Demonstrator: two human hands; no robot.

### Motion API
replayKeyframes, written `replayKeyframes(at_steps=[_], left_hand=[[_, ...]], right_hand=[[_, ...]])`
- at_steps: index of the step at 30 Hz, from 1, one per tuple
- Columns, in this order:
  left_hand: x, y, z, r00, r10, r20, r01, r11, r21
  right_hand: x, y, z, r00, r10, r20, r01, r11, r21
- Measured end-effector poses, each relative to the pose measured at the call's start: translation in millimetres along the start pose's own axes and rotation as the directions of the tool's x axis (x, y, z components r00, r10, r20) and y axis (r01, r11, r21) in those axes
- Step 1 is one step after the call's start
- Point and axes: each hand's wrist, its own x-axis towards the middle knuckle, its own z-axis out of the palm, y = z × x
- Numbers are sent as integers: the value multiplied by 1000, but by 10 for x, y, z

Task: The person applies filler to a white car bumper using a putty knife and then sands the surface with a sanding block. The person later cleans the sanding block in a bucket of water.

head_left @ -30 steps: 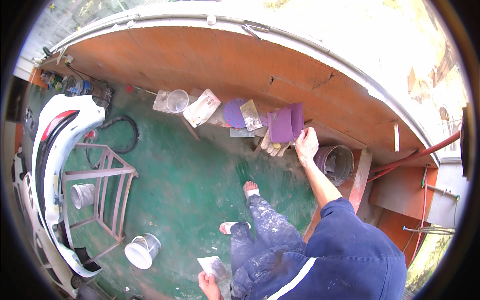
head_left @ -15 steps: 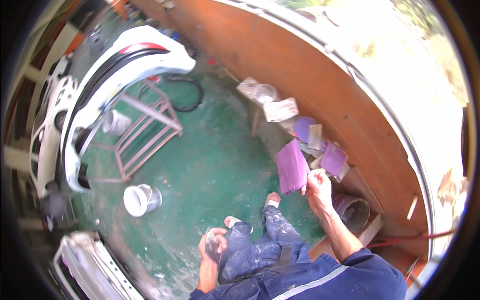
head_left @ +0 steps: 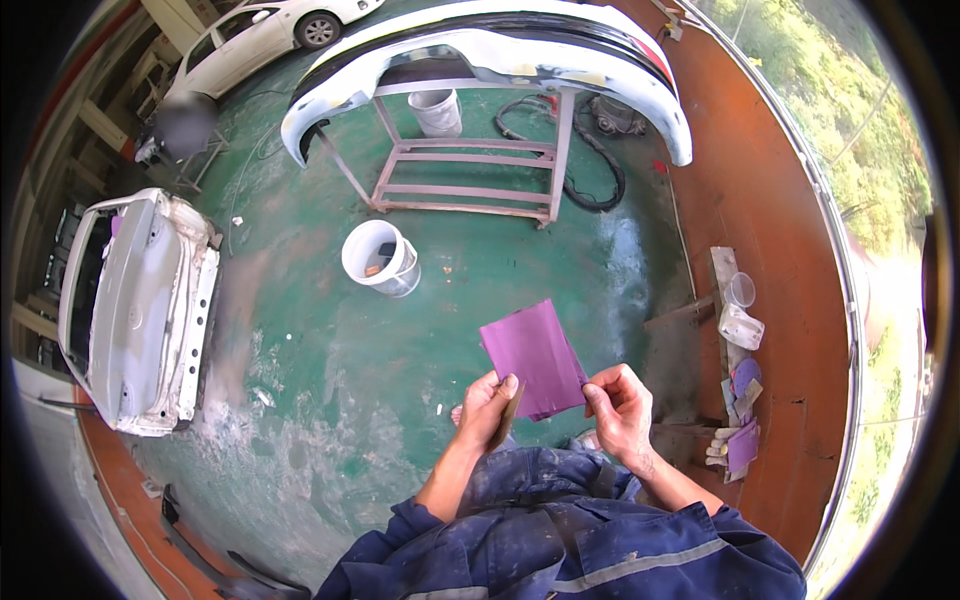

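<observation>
In front of my body I hold purple sandpaper, at least two sheets lying slightly askew on each other. My right hand pinches its right edge between thumb and fingers. At the sheets' lower left, my left hand is closed with the thumb on top, gripping a thin brownish sanding pad held edge-on. The left fingertips lie close to the sandpaper's left edge; whether they also grip it is hard to tell.
A white bucket stands ahead on the green floor. Beyond it, a metal stand carries a white car bumper. A car panel is at left. At right, a ledge by the orange wall holds more purple sheets and tubs.
My right hand has brought the purple sandpaper from beside the right wall to my front. My left hand has risen to meet it, pad in hand. The view has turned right.
</observation>
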Motion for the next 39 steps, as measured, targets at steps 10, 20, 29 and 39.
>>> replayKeyframes(at_steps=[10, 20, 29, 39], left_hand=[[-356, 789, -525, 990, 60, 127, -41, 989, -144], [-275, 406, -241, 990, 74, -122, -76, 997, -8], [-87, -484, 899, 996, -47, -70, 65, 957, 284], [296, -1167, 2383, 834, -449, 320, 304, 859, 412]], right_hand=[[305, -552, 1419, 760, -541, 360, 649, 603, -464], [355, -237, 162, 894, -123, -431, 175, 981, 82], [-454, 294, -1974, 878, 347, -329, -75, 779, 622], [-1467, 584, -3013, 847, 517, 128, -433, 530, 729]])
